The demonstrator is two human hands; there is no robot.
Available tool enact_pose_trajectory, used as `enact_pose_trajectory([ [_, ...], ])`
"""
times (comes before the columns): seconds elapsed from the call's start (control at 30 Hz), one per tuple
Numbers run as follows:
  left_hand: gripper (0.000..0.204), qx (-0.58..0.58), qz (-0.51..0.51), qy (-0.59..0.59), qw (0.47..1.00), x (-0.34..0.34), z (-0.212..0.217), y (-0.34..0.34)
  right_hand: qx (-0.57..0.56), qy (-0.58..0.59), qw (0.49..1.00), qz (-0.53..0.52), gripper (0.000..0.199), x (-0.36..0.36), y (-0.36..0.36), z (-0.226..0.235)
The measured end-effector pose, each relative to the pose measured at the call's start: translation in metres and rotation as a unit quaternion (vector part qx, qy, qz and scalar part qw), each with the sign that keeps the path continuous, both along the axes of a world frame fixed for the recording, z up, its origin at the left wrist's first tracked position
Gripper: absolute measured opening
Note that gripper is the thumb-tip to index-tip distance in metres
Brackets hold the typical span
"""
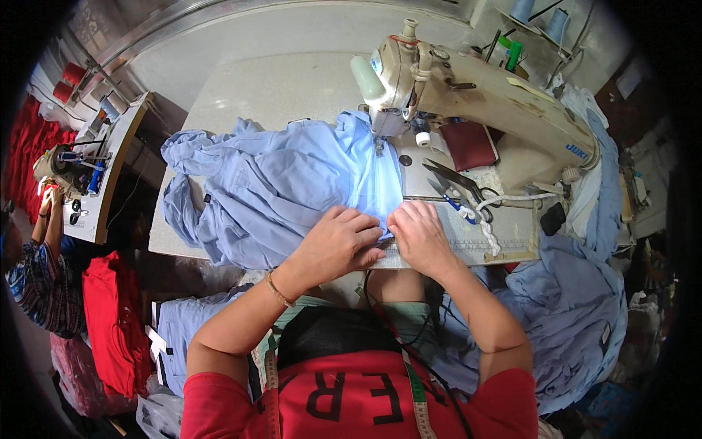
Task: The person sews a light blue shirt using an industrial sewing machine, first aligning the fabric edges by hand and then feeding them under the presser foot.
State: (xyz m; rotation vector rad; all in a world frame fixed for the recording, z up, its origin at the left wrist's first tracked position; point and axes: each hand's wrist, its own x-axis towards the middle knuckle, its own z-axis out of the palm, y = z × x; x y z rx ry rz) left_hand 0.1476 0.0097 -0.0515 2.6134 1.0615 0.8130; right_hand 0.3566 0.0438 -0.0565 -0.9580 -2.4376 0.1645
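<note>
A light blue garment (270,183) lies bunched over the sewing table, its right part running beneath the presser foot (379,148) of the sewing machine (468,88). At the cloth's near right corner, my left hand (345,238) rests with curled fingers, holding the fabric close to its edge. Right beside it, my right hand (420,233) is closed with its fingertips pinching the same edge. The exact grip under both hands is partly hidden. A lit strip of cloth stretches from the needle area down to my fingers.
Open black scissors (468,184) and blue-handled thread snips (462,208) lie right of my hands, near a white cord (488,238). A dark red pad (469,145) sits under the machine arm. More blue cloth (548,307) is heaped at right. Another person works at a machine (62,164) far left.
</note>
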Motion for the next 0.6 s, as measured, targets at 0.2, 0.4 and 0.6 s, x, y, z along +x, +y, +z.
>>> enact_pose_trajectory([
  [0.2, 0.015, -0.042, 0.054, -0.058, 0.996, 0.013, 0.001, 0.012, -0.053, 0.068, 0.996, 0.000, 0.008, -0.002, -0.005, -0.003],
  [0.4, 0.007, 0.003, 0.048, -0.013, 0.999, 0.021, 0.000, 0.027, -0.076, 0.109, 0.991, -0.025, 0.009, -0.006, -0.013, -0.007],
  [0.6, 0.006, 0.015, 0.107, -0.049, 0.993, 0.020, -0.012, 0.017, -0.052, 0.029, 0.987, -0.152, 0.018, 0.031, 0.007, 0.004],
])
